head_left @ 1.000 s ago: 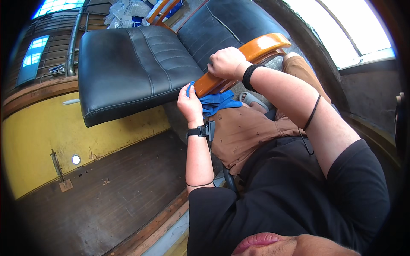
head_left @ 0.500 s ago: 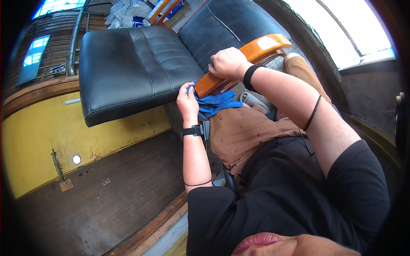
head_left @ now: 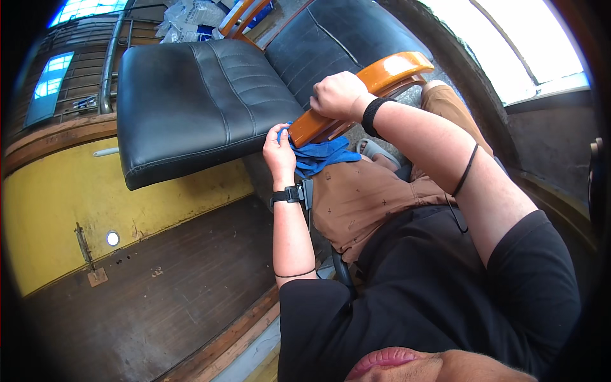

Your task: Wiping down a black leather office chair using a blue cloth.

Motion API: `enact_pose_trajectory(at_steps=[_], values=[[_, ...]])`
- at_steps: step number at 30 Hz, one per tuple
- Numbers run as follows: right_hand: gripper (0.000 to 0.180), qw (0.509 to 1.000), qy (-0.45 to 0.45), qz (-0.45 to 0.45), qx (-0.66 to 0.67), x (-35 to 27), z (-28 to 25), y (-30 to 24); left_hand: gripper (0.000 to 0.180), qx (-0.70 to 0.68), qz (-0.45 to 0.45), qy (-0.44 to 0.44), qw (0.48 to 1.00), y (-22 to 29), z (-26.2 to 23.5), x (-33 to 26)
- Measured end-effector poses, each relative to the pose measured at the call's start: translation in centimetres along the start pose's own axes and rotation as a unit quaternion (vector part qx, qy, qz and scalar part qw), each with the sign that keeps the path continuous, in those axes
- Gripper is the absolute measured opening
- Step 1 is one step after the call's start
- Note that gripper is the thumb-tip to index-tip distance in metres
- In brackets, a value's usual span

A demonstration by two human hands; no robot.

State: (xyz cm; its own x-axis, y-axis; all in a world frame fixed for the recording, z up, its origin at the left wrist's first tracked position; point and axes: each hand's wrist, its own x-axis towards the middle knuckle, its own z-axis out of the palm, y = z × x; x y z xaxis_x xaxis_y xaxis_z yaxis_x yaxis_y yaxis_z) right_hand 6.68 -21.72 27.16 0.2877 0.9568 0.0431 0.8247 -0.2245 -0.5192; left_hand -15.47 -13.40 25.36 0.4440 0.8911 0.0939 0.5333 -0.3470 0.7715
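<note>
A black padded chair (head_left: 172, 95) with stitched seams faces me, its seat to the left and its backrest reaching up to the right. Its glossy orange-brown wooden armrest (head_left: 398, 65) curves along the near side. My right hand (head_left: 340, 94) is wrapped over the middle of this armrest. At the armrest's lower front end, my left hand (head_left: 280, 153) pinches a blue cloth (head_left: 324, 156) against the wood. The rest of the cloth hangs bunched under the armrest, over my brown trousers. Part of the left fingers is hidden behind the armrest's tip.
A dark brown board (head_left: 165, 274) with a metal bolt lies at the lower left, beside a yellow panel (head_left: 51, 204). Clear plastic bags (head_left: 194, 19) lie behind the chair. A metal pipe (head_left: 113, 57) stands at the upper left. A bright window is at the upper right.
Hardly anything differs. Both hands keep their places on the armrest, and the blue cloth's folds have shifted slightly.
</note>
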Motion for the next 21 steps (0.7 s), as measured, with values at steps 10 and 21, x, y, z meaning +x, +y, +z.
enact_pose_trajectory(at_steps=[10, 21], values=[[0.039, 1.0, 0.014, -0.015, -0.003, -0.01, 0.1, 0.2, 0.012, -0.035, -0.02, 0.0, 0.999, -0.1, 0.32, -0.04], [0.037, 1.0, -0.002, -0.001, -0.001, 0.08, -0.19, -0.02, 0.012, -0.041, 0.003, 0.019, 0.999, 0.38, 0.5, -0.19]])
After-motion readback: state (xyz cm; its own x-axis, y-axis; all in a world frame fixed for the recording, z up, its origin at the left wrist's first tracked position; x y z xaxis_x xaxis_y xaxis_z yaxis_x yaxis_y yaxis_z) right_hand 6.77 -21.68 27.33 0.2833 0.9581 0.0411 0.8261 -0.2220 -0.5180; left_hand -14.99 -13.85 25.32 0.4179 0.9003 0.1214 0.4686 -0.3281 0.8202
